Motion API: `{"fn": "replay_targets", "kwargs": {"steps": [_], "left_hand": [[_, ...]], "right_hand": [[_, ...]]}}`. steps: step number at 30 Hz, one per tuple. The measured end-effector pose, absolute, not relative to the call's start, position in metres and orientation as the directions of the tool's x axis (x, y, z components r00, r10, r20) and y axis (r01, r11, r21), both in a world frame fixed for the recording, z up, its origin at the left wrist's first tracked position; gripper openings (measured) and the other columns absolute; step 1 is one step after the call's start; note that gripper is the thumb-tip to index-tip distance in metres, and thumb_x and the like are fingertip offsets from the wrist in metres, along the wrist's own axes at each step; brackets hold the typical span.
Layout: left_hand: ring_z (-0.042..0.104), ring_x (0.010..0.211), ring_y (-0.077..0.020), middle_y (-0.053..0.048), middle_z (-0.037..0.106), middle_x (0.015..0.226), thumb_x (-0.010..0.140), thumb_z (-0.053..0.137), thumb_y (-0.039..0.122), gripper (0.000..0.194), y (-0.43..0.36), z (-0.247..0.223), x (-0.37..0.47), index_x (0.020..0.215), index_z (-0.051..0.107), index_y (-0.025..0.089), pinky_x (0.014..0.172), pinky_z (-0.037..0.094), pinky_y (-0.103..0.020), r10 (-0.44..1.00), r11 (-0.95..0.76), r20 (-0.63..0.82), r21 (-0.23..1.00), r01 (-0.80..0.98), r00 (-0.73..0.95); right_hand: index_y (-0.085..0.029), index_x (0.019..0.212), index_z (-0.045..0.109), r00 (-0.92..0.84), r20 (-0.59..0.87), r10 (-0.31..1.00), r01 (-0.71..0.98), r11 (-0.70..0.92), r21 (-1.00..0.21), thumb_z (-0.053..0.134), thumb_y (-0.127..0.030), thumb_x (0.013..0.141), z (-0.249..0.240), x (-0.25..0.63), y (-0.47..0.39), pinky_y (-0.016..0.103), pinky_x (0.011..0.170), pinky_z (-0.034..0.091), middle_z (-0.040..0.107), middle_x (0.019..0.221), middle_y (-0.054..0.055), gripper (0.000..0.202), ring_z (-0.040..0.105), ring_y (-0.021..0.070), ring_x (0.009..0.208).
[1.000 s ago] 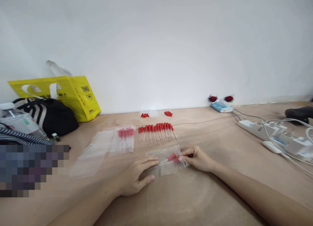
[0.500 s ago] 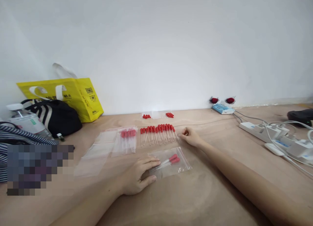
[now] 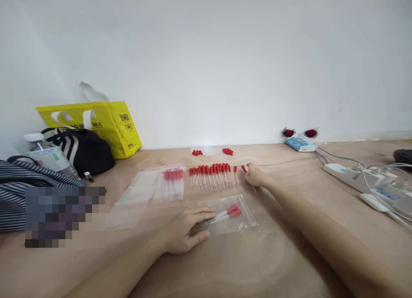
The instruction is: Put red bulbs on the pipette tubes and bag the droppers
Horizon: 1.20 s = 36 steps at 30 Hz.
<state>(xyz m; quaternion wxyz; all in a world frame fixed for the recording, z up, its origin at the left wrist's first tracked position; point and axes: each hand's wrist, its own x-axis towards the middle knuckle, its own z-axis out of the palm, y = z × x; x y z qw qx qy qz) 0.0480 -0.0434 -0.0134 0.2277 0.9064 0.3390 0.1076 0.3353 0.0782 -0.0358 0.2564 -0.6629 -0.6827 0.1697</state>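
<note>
My left hand [image 3: 189, 229] lies on the table with thumb and fingers apart, its fingertips over the left edge of a clear zip bag [image 3: 222, 230]. Inside that bag are two droppers [image 3: 234, 209] with red bulbs and clear stems. My right hand [image 3: 255, 176] pinches a red-bulbed dropper [image 3: 243, 169] just right of a row of similar droppers [image 3: 210, 171]; its stem is mostly hidden by the fingers. One dropper [image 3: 235, 169] lies slightly apart between the row and this hand. Left of the row is another clear bag with several droppers [image 3: 174, 174] in it.
Flat clear bags [image 3: 135, 199] lie at left. Two small clusters of red bulbs [image 3: 228, 151] sit near the wall. A yellow bag [image 3: 124, 135], black bag [image 3: 90, 154] and bottle [image 3: 53, 158] stand left; a power strip [image 3: 347, 175] with cables and a blue packet [image 3: 301, 144] are right.
My right hand has drawn a dropper away to the right from the row's end. Another end dropper now lies apart from the row. My left hand stays on the bag; the view shifted slightly.
</note>
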Motion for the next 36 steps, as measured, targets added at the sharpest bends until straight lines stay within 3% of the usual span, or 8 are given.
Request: {"fn": "replay_targets", "kwargs": {"steps": [3,7,11,14,18,25,30,36], "left_hand": [[0.038,0.120,-0.0218,-0.004,0.045,0.130,0.081,0.049,0.030,0.042,-0.043,-0.015,0.047,0.123,0.044,0.025,0.101,0.030,-0.041,0.662,-0.669,0.044,0.485,0.564,0.748],[0.038,0.120,-0.0209,-0.003,0.044,0.130,0.082,0.049,0.032,0.042,-0.042,-0.018,0.047,0.123,0.043,0.026,0.101,0.030,-0.040,0.659,-0.675,0.049,0.479,0.561,0.751],[0.038,0.120,-0.0208,-0.003,0.044,0.130,0.083,0.047,0.033,0.042,-0.041,-0.019,0.047,0.124,0.042,0.027,0.101,0.031,-0.040,0.662,-0.674,0.049,0.475,0.566,0.748],[0.038,0.120,-0.0206,-0.002,0.044,0.130,0.083,0.047,0.033,0.042,-0.041,-0.019,0.046,0.124,0.042,0.027,0.101,0.030,-0.039,0.660,-0.676,0.055,0.478,0.561,0.749],[0.038,0.120,-0.0212,-0.002,0.044,0.130,0.083,0.048,0.033,0.043,-0.042,-0.019,0.046,0.125,0.042,0.027,0.101,0.030,-0.040,0.667,-0.669,0.047,0.477,0.570,0.744],[0.039,0.120,-0.0214,-0.003,0.044,0.130,0.083,0.048,0.032,0.042,-0.042,-0.018,0.047,0.124,0.042,0.028,0.100,0.031,-0.041,0.666,-0.669,0.046,0.480,0.568,0.745],[0.038,0.120,-0.0211,-0.002,0.044,0.130,0.083,0.048,0.034,0.043,-0.041,-0.021,0.045,0.125,0.042,0.028,0.101,0.031,-0.040,0.663,-0.676,0.063,0.480,0.559,0.746],[0.037,0.121,-0.0214,-0.001,0.044,0.130,0.083,0.047,0.035,0.043,-0.041,-0.021,0.046,0.125,0.041,0.028,0.101,0.030,-0.041,0.674,-0.666,0.047,0.472,0.578,0.737]], "right_hand": [[-0.012,0.121,0.027,-0.010,0.125,0.992,0.730,0.093,-0.678,0.042,-0.021,0.076,-0.039,0.350,0.055,0.023,0.050,0.039,0.054,0.066,0.000,0.048,0.053,0.0127,0.055],[-0.018,0.121,0.020,0.058,0.079,0.995,0.276,0.060,-0.959,0.041,-0.022,0.069,-0.048,0.359,0.030,0.020,0.037,0.031,0.041,0.053,-0.009,0.056,0.040,0.0090,0.037],[-0.021,0.117,0.024,0.165,0.051,0.985,-0.003,0.053,-0.999,0.050,-0.021,0.061,-0.055,0.356,0.023,0.020,0.039,0.035,0.042,0.050,-0.010,0.062,0.046,0.0099,0.041],[-0.023,0.111,0.028,0.268,0.088,0.959,-0.060,0.107,-0.992,0.055,-0.021,0.058,-0.058,0.355,0.026,0.021,0.042,0.039,0.046,0.052,-0.010,0.059,0.048,0.0103,0.044],[-0.024,0.100,0.032,0.391,0.021,0.920,-0.152,0.087,-0.985,0.057,-0.026,0.061,-0.059,0.358,0.032,0.019,0.038,0.037,0.048,0.052,-0.010,0.047,0.046,0.0091,0.041],[-0.024,0.096,0.035,0.262,0.062,0.963,-0.158,0.107,-0.982,0.061,-0.041,0.063,-0.058,0.352,0.017,0.019,0.038,0.038,0.050,0.054,-0.009,0.045,0.048,0.0088,0.041],[-0.024,0.098,0.034,0.214,0.107,0.971,-0.141,0.140,-0.980,0.063,-0.045,0.062,-0.054,0.341,0.007,0.022,0.041,0.042,0.051,0.055,-0.009,0.051,0.050,0.0091,0.042],[-0.025,0.092,0.032,0.084,0.088,0.993,-0.247,0.107,-0.963,0.060,-0.046,0.066,-0.055,0.330,-0.002,0.027,0.051,0.048,0.059,0.064,-0.005,0.044,0.058,0.0123,0.052]]}}
